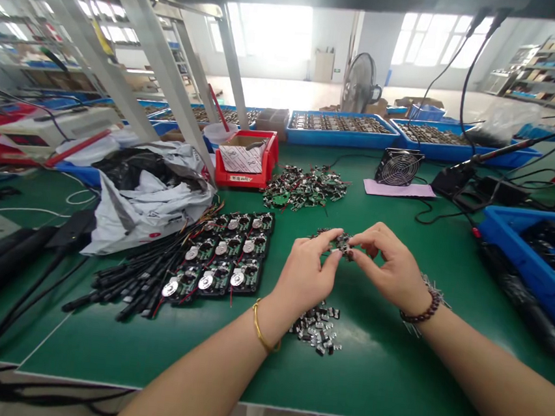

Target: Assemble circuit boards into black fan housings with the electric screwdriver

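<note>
Over the middle of the green mat [380, 368], my left hand [306, 273] and my right hand [390, 264] pinch a small dark circuit board [340, 242] between their fingertips. Both hands are closed on it. Under my left wrist lies a small heap of tiny grey components [317, 329]. Left of my hands sit rows of finished black boards [226, 255] with round metal discs. A pile of loose green boards [303, 187] lies further back.
A bundle of black cables [138, 273] and a crumpled grey bag [145, 202] lie at left. A red bin [245, 159], a small fan [399, 166], a soldering iron stand [466, 180] and blue trays [339, 129] [532, 259] ring the mat.
</note>
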A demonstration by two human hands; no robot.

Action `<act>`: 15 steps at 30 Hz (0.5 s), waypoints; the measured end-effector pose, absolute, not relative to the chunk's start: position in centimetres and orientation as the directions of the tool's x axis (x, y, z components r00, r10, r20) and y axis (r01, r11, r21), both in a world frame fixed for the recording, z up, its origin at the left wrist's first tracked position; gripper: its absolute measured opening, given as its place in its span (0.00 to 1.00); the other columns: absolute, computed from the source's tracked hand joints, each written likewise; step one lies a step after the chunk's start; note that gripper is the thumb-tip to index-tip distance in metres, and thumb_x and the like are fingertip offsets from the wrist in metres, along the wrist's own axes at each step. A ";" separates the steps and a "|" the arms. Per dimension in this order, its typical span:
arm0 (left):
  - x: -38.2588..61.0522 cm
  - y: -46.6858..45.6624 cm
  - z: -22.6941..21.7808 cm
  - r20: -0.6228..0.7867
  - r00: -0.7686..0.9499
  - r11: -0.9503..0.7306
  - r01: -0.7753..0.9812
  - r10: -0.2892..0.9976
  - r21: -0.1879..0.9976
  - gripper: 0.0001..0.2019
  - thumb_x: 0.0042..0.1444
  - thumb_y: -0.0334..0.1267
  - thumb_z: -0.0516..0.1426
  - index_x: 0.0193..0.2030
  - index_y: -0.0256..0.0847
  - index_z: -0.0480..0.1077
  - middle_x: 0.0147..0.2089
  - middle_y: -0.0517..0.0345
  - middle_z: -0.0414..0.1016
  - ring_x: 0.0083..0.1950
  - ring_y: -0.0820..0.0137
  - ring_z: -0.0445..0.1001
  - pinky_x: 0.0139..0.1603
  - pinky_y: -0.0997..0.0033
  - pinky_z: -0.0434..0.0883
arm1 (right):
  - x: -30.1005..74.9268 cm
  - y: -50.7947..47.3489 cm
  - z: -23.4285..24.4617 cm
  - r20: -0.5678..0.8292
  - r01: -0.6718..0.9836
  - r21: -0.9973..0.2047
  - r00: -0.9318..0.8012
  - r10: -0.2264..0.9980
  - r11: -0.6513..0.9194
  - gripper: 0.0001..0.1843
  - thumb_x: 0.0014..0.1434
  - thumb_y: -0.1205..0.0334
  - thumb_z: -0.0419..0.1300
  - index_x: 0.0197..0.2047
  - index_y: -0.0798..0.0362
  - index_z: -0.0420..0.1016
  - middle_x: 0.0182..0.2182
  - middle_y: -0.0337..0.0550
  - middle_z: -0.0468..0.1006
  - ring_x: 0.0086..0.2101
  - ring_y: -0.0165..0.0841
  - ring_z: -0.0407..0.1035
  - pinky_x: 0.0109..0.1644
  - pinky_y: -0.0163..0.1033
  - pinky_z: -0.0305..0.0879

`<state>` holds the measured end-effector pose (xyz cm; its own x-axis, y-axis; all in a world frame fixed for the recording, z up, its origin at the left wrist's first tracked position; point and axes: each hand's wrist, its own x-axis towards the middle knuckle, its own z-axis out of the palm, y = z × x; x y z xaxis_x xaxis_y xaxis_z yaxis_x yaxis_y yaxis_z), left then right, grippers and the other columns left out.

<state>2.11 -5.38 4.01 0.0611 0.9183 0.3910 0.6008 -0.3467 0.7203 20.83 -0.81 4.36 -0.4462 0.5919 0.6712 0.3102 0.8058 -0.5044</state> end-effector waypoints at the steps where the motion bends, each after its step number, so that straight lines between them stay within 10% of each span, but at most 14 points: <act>1: 2.1 -5.3 4.0 0.381 0.053 -0.339 0.582 0.923 0.739 0.19 0.65 0.33 0.58 0.62 0.41 0.74 0.55 0.51 0.82 0.52 0.60 0.79 0.61 0.56 0.72 | 20.8 -0.8 4.3 0.676 0.312 -0.496 -0.447 0.586 0.810 0.04 0.69 0.67 0.63 0.46 0.51 0.76 0.34 0.40 0.71 0.33 0.34 0.65 0.35 0.38 0.64; 15: 1.8 -3.9 3.3 0.262 0.032 -0.261 0.254 0.965 0.931 0.17 0.60 0.38 0.60 0.55 0.39 0.74 0.53 0.51 0.81 0.53 0.63 0.79 0.57 0.63 0.74 | 20.9 -1.8 3.2 0.677 0.421 -0.295 -0.541 0.499 0.858 0.16 0.69 0.74 0.53 0.54 0.52 0.76 0.41 0.48 0.68 0.41 0.41 0.65 0.44 0.47 0.68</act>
<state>1.78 -3.88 3.27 0.0325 0.9646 0.2619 0.2535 -0.2614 0.9314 20.87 -1.83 3.20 -0.5412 0.4988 0.6770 0.4212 0.8576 -0.2951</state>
